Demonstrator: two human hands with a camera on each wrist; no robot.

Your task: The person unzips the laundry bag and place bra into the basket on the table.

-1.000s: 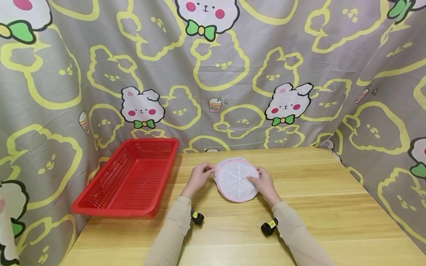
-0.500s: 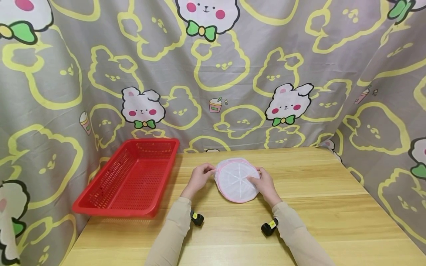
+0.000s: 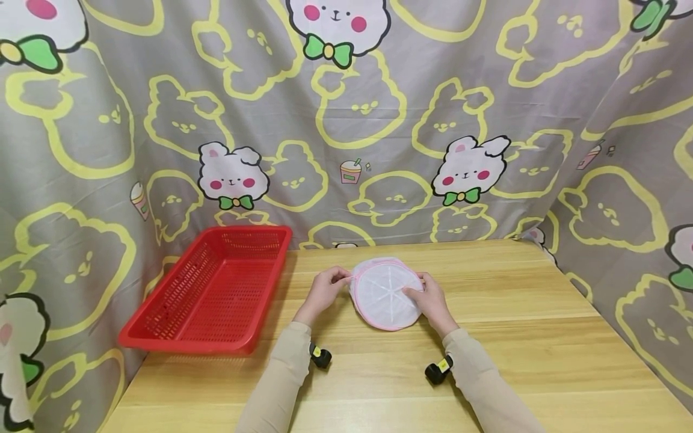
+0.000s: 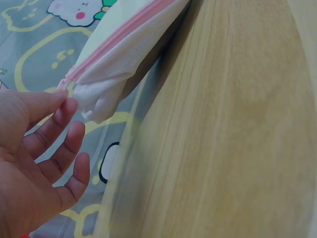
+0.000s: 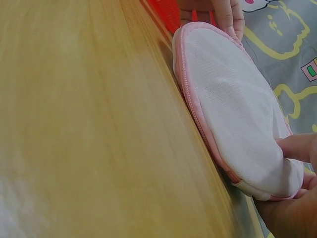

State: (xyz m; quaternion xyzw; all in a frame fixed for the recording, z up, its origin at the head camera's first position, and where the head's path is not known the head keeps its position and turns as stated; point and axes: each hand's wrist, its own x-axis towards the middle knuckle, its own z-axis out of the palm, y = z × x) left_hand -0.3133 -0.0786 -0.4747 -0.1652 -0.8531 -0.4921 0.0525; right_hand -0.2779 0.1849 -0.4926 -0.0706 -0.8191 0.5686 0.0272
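Pink-trimmed white pouch (image 3: pixel 383 305) between left hand (image 3: pixel 323 290) and right hand (image 3: pixel 433 300)

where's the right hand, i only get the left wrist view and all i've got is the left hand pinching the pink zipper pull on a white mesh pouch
Observer: The right hand grips the round zippered mesh pouch by its edge, across from the left hand.
Operator: ok and what's over to the left of the left hand, i just get a speck of red in my bottom left corner
Observer: The head view shows a red perforated plastic basket on that side, apart from the left hand.
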